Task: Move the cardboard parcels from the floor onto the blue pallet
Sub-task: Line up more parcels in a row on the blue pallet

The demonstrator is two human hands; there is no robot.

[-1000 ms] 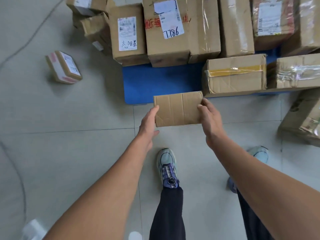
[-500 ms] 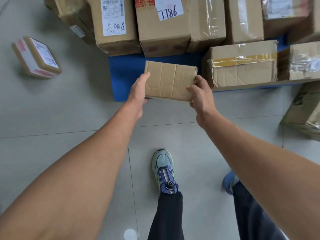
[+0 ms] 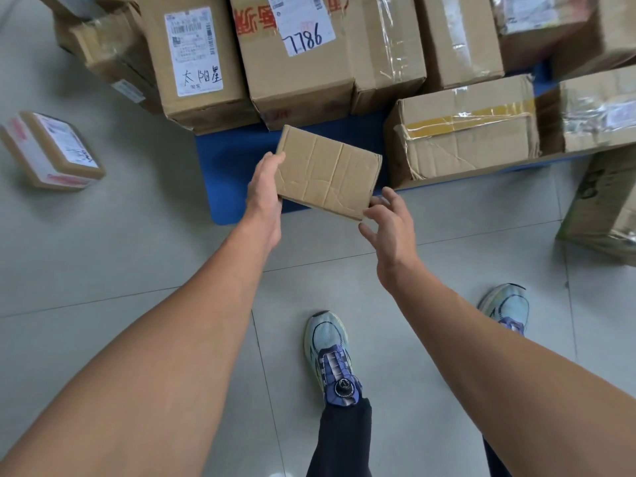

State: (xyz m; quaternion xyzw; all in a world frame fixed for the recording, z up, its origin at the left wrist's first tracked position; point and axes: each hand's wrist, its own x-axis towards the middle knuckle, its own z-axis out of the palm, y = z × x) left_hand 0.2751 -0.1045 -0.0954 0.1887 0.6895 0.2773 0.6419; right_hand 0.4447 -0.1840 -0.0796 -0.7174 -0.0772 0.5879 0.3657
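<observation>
Stacked brown cardboard parcels [image 3: 299, 87] hide most of the flat blue pallet [image 3: 237, 173], and the top edge cuts them off. The left hand [image 3: 263, 191] has its fingers hidden behind the small creased cardboard box [image 3: 327, 173].

Soft, even light falls around me; tape [image 3: 471, 117] beyond my right hand [image 3: 389, 228] glares, and the far parcels [image 3: 537, 15] blur and bow.

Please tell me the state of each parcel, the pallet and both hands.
Blue pallet: loaded, near corner bare.
Plain parcel: tilted, held over the pallet's near edge.
Left hand: grips the parcel's left end.
Right hand: open, spread beside its right corner.
Yellow-taped parcel: on the pallet, dented.
Small labelled parcel: on the floor, left.
</observation>
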